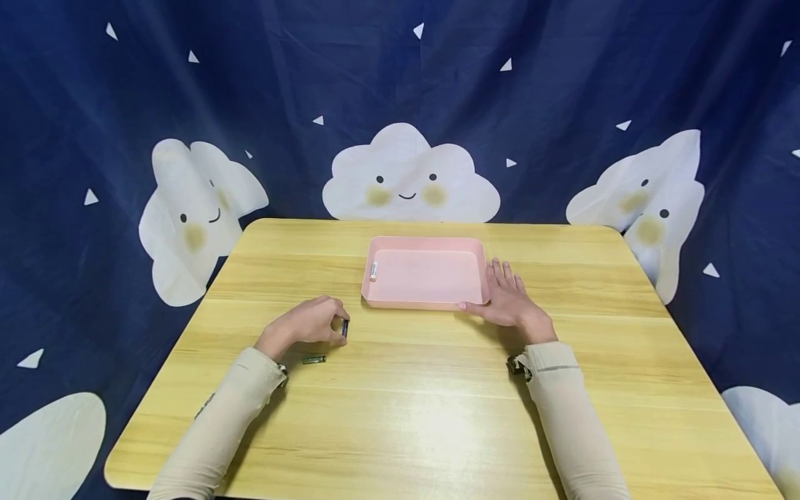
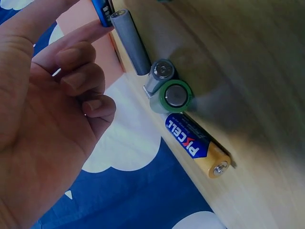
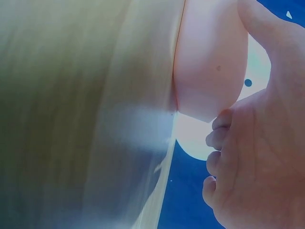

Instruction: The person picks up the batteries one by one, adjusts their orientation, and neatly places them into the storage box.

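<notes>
Between thumb and index finger, my left hand pinches a dark blue battery just above the table, left of the pink tray. Several batteries lie close by in the left wrist view: a long grey battery, a shorter grey one, a green-rimmed battery and a blue-and-gold PKCELL battery. In the head view, only a green battery shows beside the left wrist. A white battery is inside the tray at its left. My right hand rests against the tray's front right corner, fingers spread.
The light wooden table has rounded corners and carries the tray near its far edge. Behind it hangs a dark blue curtain with smiling clouds and white triangles. The left forearm covers part of the table.
</notes>
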Motion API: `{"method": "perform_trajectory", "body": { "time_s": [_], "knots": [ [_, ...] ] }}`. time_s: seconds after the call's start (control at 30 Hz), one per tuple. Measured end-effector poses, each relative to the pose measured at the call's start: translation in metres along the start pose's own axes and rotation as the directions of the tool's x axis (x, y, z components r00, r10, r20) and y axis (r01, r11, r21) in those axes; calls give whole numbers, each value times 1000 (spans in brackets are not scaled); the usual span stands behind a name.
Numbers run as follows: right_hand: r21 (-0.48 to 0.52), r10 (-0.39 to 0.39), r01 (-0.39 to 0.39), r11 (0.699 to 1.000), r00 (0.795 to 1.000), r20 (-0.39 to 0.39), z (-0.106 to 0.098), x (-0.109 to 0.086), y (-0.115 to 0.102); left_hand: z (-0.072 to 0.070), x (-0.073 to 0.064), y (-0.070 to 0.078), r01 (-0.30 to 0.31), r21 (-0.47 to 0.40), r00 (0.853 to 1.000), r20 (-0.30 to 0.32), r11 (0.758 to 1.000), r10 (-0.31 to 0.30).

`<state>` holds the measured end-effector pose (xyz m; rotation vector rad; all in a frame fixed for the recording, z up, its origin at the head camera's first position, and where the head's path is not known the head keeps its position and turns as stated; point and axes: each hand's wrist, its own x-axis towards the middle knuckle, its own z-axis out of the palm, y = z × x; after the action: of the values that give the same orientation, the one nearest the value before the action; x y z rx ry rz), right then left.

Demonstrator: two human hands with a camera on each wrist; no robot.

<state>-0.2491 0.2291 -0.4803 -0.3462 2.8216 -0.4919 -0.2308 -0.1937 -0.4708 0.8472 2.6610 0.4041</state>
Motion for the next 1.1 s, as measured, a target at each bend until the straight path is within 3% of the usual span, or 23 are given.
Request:
{"method": "perform_trajectory", "body": {
  "time_s": [0.27,0.47,0.63,1.1],
  "knots": [
    [-6,0,0,1000,1000,3,-2,-1,-1,-4,7,-4,-17,-118,999,-32,993,13],
    [-12,5,-5,1000,1000,8,-2,0,-2,-9,8,-9,-55,-219,997,-71,974,41],
    [-21,4,-4,1000,1000,3,-2,1,-1,-13,11,-12,-61,-305,994,-108,950,29],
    [-3,-4,4,1000,1000,-11,-1,0,-1,-21,23,-15,-107,-414,977,-214,904,17]
  ]
}}
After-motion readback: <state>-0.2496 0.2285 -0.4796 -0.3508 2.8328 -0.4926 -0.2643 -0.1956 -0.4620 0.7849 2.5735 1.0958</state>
